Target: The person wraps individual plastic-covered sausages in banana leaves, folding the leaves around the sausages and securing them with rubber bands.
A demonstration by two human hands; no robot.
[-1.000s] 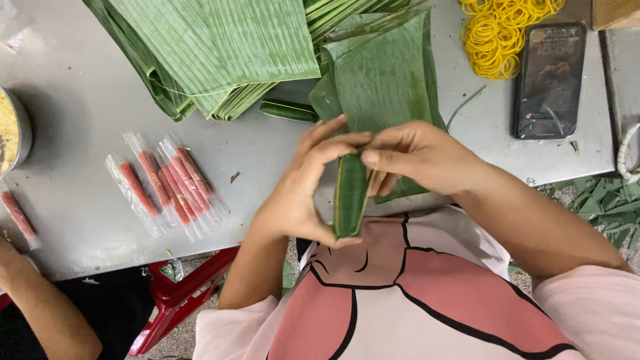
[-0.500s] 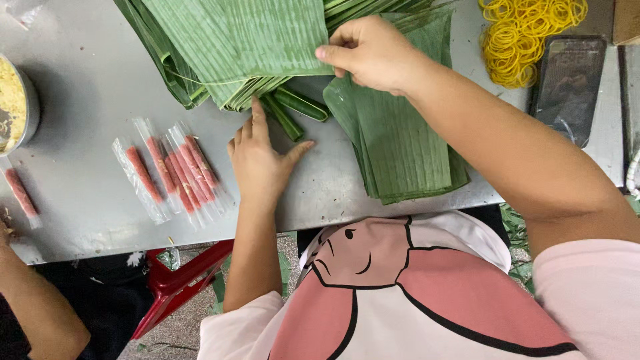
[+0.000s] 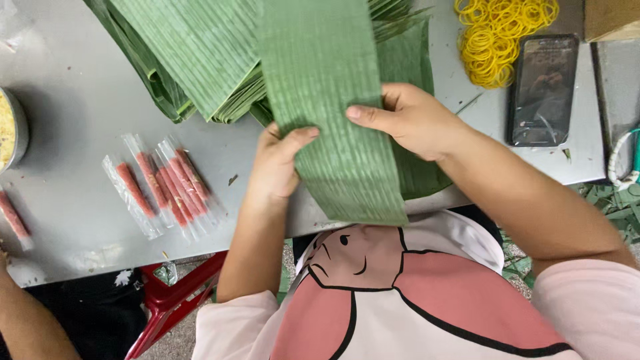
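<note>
Both hands hold one long strip of green banana leaf (image 3: 327, 100) over the grey table's (image 3: 73, 120) near edge. My left hand (image 3: 277, 163) grips the strip's left side, thumb on top. My right hand (image 3: 410, 120) pinches the right side, thumb across the leaf. The strip hangs down toward my chest. Under it another leaf piece (image 3: 413, 167) lies flat on the table. A stack of folded leaves (image 3: 193, 60) sits at the back.
Several clear packets with red sausages (image 3: 160, 190) lie left of my left hand. Yellow rubber bands (image 3: 500, 33) and a dark phone (image 3: 543, 90) are at the right. A metal bowl (image 3: 13, 130) is far left. Another person's arm (image 3: 30, 327) shows bottom left, and a red stool (image 3: 173, 303) stands below the table.
My right hand drew a leaf strip off the back stack toward me. My left hand rose from the table and took hold of its left edge.
</note>
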